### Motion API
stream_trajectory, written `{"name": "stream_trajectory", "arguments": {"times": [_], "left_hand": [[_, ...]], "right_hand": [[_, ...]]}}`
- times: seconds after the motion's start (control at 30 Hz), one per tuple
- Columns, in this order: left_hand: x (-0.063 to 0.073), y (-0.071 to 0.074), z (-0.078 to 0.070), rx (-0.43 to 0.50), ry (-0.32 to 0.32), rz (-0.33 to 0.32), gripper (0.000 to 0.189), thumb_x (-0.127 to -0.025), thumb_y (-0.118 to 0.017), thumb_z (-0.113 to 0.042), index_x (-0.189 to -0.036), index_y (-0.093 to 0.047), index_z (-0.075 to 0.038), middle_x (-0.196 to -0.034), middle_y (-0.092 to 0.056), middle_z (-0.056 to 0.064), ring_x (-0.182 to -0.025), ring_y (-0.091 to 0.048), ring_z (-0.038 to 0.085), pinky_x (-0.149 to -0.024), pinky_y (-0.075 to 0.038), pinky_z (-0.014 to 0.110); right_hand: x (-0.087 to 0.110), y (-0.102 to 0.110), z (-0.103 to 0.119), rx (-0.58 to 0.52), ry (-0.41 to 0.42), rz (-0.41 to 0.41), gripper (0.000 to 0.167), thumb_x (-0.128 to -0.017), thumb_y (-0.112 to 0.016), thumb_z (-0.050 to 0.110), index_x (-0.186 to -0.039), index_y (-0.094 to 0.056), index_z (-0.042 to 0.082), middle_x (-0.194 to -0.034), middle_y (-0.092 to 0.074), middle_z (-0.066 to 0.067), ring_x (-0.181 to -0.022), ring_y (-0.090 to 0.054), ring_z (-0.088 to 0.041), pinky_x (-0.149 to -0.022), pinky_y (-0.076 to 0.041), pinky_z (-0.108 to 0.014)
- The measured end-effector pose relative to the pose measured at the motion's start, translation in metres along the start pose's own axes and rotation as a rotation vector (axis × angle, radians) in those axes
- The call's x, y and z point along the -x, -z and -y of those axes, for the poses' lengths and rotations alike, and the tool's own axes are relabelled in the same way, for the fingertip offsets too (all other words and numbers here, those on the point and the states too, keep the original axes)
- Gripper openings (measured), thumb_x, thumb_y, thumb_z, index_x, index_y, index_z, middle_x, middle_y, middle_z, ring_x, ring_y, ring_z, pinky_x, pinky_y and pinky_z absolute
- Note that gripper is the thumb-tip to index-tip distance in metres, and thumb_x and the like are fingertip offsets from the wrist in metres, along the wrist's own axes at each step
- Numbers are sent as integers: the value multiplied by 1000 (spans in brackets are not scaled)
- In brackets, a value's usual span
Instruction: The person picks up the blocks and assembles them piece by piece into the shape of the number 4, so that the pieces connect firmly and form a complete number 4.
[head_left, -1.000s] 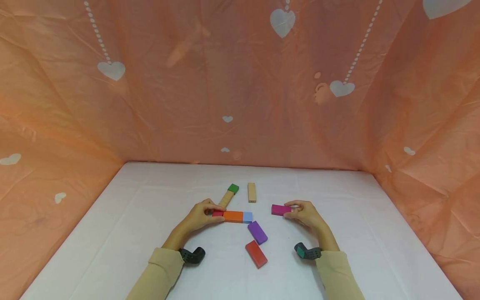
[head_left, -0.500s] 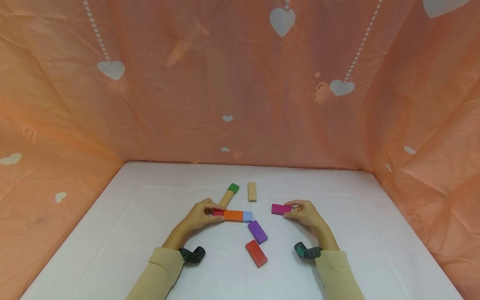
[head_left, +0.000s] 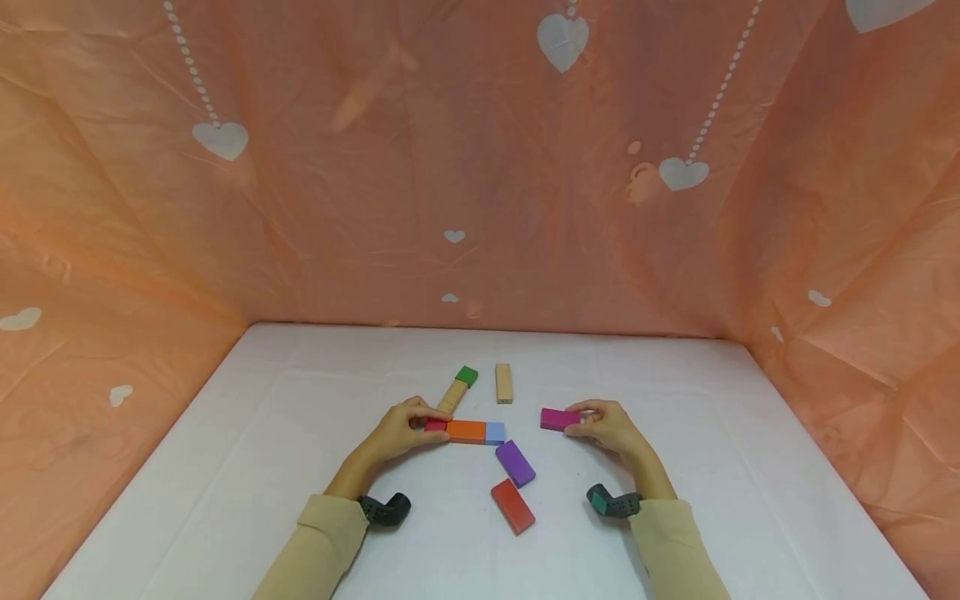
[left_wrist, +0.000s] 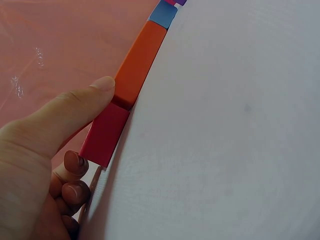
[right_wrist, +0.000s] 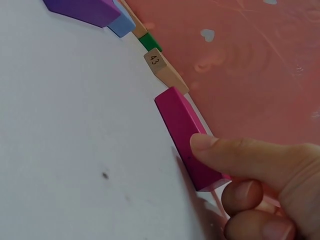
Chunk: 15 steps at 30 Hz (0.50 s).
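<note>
My left hand (head_left: 401, 429) holds a crimson wooden block (left_wrist: 105, 135) between thumb and fingers. The thumb tip lies by the seam where an orange block (head_left: 467, 432) meets it, and a light blue block (head_left: 495, 434) continues this row at its right end. Off to the right, my right hand (head_left: 617, 432) pinches a magenta block (right_wrist: 182, 142) near one end; its other end points left toward the row. The magenta block's lower edge is close over the table, with a shadow beside it in the right wrist view.
Below the row lie a purple block (head_left: 515, 464) and a red block (head_left: 513, 507), both slanted. Behind it, a plain wooden block (head_left: 453, 395) leads to a green block (head_left: 467, 377). Another plain block (head_left: 504, 384), marked 43, lies farther back. Orange cloth (head_left: 480, 167) encloses the white table (head_left: 315, 375).
My right hand has shifted very slightly left with the magenta block. The left hand and the row of blocks look the same.
</note>
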<state>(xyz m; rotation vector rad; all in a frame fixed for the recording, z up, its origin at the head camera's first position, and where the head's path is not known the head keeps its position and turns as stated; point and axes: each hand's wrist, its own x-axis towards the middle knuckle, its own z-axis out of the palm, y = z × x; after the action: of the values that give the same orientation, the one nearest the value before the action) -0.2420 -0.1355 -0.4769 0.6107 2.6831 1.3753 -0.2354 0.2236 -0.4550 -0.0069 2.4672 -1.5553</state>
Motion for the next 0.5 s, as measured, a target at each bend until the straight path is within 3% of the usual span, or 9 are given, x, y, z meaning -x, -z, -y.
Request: {"name": "stream_trajectory", "arguments": {"times": [0.5], "left_hand": [[0, 0, 0, -2, 6, 2, 28, -80, -78, -23, -105, -75, -11, -84, -55, 6, -76, -40, 9, -65, -32, 19]], "right_hand": [[1, -2, 1, -6, 20, 32, 41, -80, -74, 5, -117, -62, -8, -52, -39, 10, -49, -31, -3, -48, -28, -18]]}}
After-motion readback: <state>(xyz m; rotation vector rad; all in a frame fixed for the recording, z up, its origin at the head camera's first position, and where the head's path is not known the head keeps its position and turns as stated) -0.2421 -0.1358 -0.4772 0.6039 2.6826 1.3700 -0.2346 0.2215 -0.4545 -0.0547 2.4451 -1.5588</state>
